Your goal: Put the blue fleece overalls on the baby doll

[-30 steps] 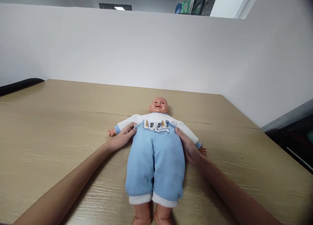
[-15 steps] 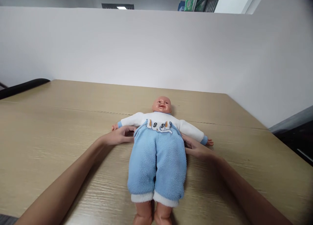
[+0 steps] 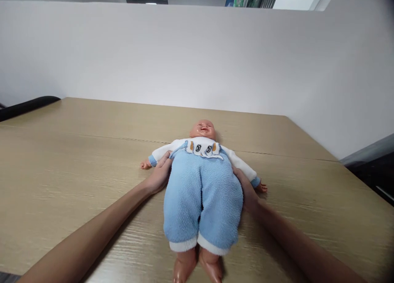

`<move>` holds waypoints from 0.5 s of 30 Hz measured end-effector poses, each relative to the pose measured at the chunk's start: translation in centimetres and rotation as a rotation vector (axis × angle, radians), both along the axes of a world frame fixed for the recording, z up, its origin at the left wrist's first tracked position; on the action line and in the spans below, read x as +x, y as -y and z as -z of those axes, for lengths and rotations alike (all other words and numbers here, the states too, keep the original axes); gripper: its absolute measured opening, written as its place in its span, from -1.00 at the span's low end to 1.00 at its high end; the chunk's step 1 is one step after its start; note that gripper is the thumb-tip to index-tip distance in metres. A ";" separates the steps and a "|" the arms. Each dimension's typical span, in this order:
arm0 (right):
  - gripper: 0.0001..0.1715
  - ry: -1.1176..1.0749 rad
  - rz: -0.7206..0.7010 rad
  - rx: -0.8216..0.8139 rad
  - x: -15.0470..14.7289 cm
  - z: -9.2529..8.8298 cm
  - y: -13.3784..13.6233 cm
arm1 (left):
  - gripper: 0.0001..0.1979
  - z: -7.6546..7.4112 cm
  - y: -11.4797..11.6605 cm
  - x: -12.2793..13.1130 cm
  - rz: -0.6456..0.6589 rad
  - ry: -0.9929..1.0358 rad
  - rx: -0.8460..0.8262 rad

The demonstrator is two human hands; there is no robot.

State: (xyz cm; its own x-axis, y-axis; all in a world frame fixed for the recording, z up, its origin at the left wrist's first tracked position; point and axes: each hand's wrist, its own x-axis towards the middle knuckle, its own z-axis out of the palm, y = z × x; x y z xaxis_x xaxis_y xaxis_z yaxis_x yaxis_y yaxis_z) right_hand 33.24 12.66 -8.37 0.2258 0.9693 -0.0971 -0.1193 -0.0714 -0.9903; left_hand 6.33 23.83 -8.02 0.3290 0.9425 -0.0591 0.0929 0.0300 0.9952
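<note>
A baby doll [image 3: 201,129] lies on its back on the wooden table [image 3: 67,168], head away from me. It wears a white top and fluffy light-blue trousers [image 3: 201,197] with an elephant bib. My left hand [image 3: 160,174] grips the trousers' left side near the waist, under the doll's arm. My right hand [image 3: 246,188] holds the right side; its fingers are tucked behind the fabric. The doll's bare legs stick out at the near edge.
White partition walls [image 3: 184,57] stand behind the table and along its right side. A dark chair back [image 3: 27,104] shows at the far left. A dark surface lies beyond the table's right edge.
The blue trousers have slid up the doll's body, the bib now near its chin. Both hands moved back in against the doll's sides and closed on the fabric.
</note>
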 end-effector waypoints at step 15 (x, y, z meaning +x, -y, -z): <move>-0.58 0.153 0.041 0.126 0.7 0.4 -0.9 | -0.74 0.1 -1.6 -1.9 0.381 0.282 -0.160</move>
